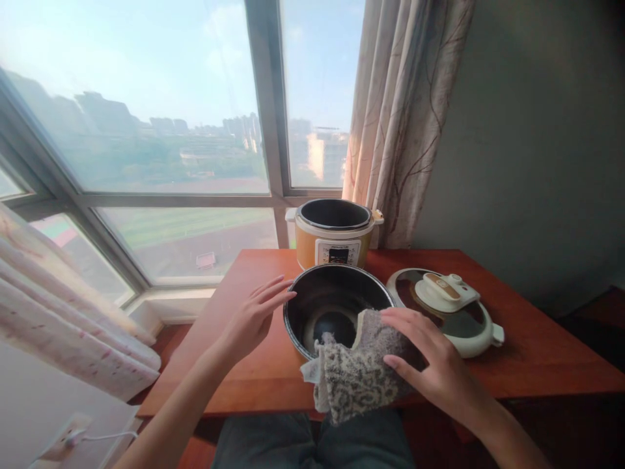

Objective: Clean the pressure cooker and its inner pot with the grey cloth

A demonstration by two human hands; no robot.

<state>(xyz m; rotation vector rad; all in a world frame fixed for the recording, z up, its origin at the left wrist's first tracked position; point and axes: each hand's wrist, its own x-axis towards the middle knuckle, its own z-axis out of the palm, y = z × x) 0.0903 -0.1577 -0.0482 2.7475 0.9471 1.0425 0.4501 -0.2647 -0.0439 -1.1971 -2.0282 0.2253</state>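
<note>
A dark metal inner pot (pixel 319 303) stands on the wooden table, its mouth facing up. Over its near right rim hangs a grey patterned cloth (pixel 364 378), partly inside the pot and partly past the table's front edge. My right hand (pixel 434 355) is on the cloth, fingers on top and thumb lower down, gripping it at the pot's right side. At the left rim my left hand (pixel 256 316) has its fingers stretched out and holds nothing; whether the fingertips touch the rim I cannot tell.
Behind the pot sits a yellow and white electric cooker (pixel 305 244), lidless. Its round lid (pixel 471 342) lies at the right, handle upward. The wooden table (pixel 532 355) ends just before my legs. A window (pixel 170 130) and curtains (pixel 400 111) stand beyond; a plugged-in cord (pixel 105 436) is lower left.
</note>
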